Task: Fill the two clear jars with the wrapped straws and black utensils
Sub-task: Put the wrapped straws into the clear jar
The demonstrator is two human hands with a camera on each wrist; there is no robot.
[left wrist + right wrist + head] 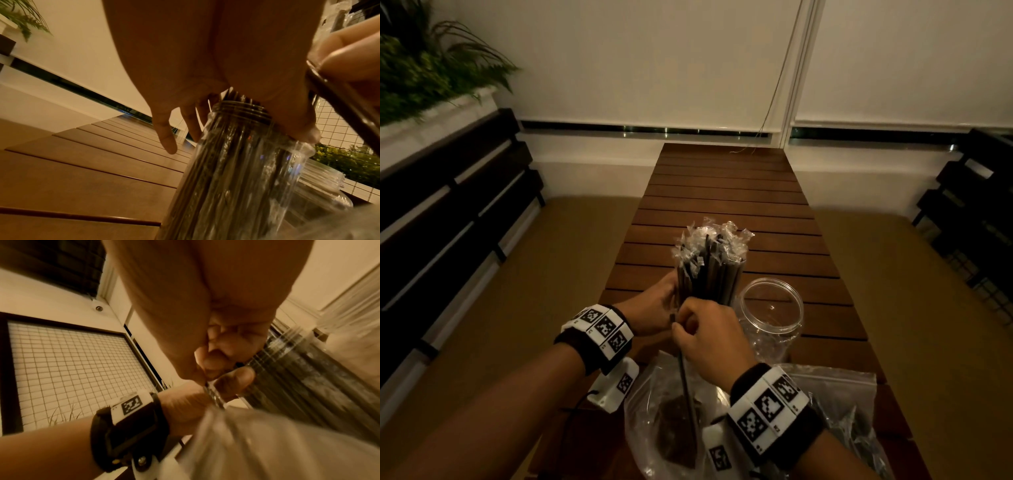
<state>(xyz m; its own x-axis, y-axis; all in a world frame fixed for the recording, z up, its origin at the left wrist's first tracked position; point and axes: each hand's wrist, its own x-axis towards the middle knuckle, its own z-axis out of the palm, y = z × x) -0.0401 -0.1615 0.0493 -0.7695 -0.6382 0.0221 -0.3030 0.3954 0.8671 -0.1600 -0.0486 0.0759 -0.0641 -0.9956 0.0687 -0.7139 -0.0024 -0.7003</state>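
Note:
A clear jar [709, 274] packed with wrapped dark straws stands on the wooden slat table [726, 192]. My left hand [654, 308] grips it at the neck; in the left wrist view the thumb [302, 129] lies on the jar's [236, 162] shoulder. My right hand [709, 339] is beside the jar mouth and pinches one wrapped straw [686, 383], whose lower end reaches down into a plastic bag [654, 421]. The right wrist view shows the curled fingers [218, 363] on that straw [213, 395]. A second clear jar [770, 308] stands empty just right of the first.
A zip bag [852, 411] with dark utensils lies at the near right of the table. Dark slatted benches stand along the left [448, 212] and right [976, 205]. A planter with ferns [424, 68] is at the far left.

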